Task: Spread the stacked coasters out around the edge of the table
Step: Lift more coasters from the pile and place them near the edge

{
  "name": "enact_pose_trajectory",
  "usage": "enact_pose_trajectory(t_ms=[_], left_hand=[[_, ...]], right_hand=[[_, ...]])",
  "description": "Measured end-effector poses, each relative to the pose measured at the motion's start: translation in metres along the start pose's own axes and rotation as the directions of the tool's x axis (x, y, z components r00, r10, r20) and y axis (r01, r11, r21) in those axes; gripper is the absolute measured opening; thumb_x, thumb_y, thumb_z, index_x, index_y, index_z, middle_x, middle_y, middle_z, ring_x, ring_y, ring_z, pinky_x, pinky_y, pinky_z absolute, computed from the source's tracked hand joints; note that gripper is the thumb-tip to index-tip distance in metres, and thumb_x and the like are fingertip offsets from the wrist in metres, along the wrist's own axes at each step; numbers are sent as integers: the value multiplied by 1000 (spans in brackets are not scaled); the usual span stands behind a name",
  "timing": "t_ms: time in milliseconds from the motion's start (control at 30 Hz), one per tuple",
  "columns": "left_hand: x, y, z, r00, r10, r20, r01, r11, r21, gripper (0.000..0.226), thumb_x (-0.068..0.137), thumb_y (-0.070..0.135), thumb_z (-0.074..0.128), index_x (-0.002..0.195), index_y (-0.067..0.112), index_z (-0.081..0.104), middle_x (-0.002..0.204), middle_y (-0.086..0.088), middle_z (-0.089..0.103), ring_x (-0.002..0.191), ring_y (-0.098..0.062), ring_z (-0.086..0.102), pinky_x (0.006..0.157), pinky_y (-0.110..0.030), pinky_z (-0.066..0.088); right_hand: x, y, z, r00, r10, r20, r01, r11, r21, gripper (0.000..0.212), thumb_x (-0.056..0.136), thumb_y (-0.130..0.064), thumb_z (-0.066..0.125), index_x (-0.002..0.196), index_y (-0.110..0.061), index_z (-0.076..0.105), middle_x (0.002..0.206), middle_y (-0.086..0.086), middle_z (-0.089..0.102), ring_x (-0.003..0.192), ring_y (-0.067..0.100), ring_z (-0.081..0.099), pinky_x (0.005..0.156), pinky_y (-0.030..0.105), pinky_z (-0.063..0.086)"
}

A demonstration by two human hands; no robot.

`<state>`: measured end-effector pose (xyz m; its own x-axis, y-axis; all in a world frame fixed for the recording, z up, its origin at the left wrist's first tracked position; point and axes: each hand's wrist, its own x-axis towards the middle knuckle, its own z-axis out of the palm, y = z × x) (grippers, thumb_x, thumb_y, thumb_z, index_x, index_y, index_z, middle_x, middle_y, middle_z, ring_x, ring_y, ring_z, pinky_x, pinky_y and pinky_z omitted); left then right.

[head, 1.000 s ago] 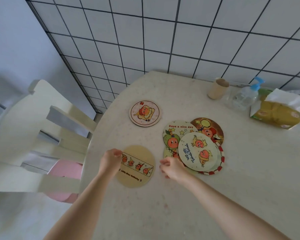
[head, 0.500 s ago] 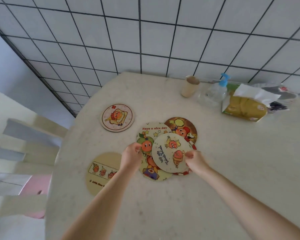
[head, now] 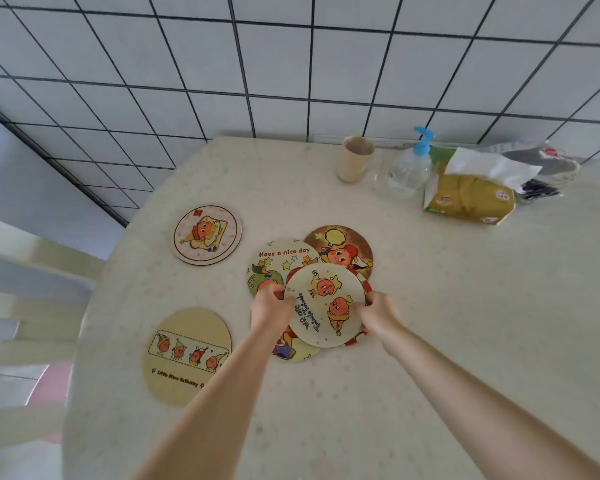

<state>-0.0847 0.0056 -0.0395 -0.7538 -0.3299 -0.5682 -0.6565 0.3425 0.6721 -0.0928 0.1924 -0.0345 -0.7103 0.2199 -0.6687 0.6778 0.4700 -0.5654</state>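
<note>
The top coaster (head: 326, 304), pale with two orange figures and blue lettering, sits on the loose pile in the middle of the tabletop (head: 447, 323), and it lies squarely between both hands. The left hand (head: 270, 306) has its grip closed on the coaster's left edge, fingers curled over the rim; the right hand (head: 378, 311) pinches the right edge the same way. So both grips are pressed onto that one disc, from opposite sides.

Under it, the pile fans out: the "Have a nice day" coaster (head: 278, 261) pokes out up and left, the brown coaster (head: 343, 247) up and right, a red-rimmed one (head: 357, 339) peeks at the lower right, and another yellowish one (head: 293, 349) shows below the left wrist.

Further out, two coasters already lie apart near the tabletop's left edge: the pink-rimmed coaster (head: 205, 233) farther back, the tan oval-looking coaster (head: 187, 355) nearer. At the back by the tiled wall stand a beige cup (head: 355, 162), a pump bottle (head: 411, 168) and a tissue pack (head: 471, 199).
</note>
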Motion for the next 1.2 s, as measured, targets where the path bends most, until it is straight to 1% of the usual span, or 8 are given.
enact_pose_trajectory(t_ms=[200,300,433,667,833,967,1100,1200], left_hand=[[-12,6,13,995,93,-32,-86,981,176,14,85,17,56,99,18,58,85,5,61,70,-11,58,53,-28,47],[-18,11,22,998,30,-53,-25,996,86,16,82,13,58,96,20,55,88,3,60,77,-16,60,61,-31,52],[-19,9,27,995,-80,-63,76,996,-50,13,80,10,58,90,18,58,85,-1,65,72,-17,61,52,-26,45],[-20,4,30,967,-246,-62,222,940,-260,12,76,5,59,80,16,59,83,-8,67,76,-30,66,76,-42,60],[-32,2,36,915,-389,110,388,768,-509,10,79,-7,62,83,3,61,73,-11,61,60,-21,58,64,-35,59],[-49,7,39,922,-334,194,385,756,-529,11,80,-2,66,91,0,65,65,-9,59,52,-17,50,54,-26,44],[-69,16,42,927,-287,240,374,708,-599,18,82,-8,62,97,1,61,97,-16,64,88,-29,64,66,-35,56],[-84,16,39,944,-246,221,330,739,-587,16,83,-7,61,96,1,61,100,-16,65,90,-29,65,61,-34,56]], right_hand=[[3,10,-10,994,-16,-112,-6,980,-198,26,85,-15,48,104,-6,62,121,18,47,118,35,42,90,39,41],[2,10,-16,995,-21,-94,10,993,-120,9,83,-10,47,81,-11,56,101,13,55,98,29,47,70,30,39],[2,7,-20,997,-8,-80,9,1000,12,22,79,-7,51,61,-18,47,65,-1,52,61,19,48,46,24,30],[-1,8,-29,1000,3,-26,1,990,138,15,79,-13,58,92,-18,64,83,1,65,72,13,58,56,26,47],[-9,2,-39,999,-31,9,26,945,327,20,82,-15,54,101,-15,61,97,13,71,89,34,70,80,54,58],[-18,-5,-54,997,-77,-2,70,890,451,6,84,-19,53,88,-20,58,90,10,72,78,25,72,70,44,60],[-32,-3,-70,990,-130,-46,138,906,399,14,83,-20,51,95,-20,59,95,10,71,80,26,69,63,34,54],[-45,5,-76,990,-129,-64,144,906,397,15,83,-20,52,96,-20,60,97,10,72,81,26,69,64,32,52]])
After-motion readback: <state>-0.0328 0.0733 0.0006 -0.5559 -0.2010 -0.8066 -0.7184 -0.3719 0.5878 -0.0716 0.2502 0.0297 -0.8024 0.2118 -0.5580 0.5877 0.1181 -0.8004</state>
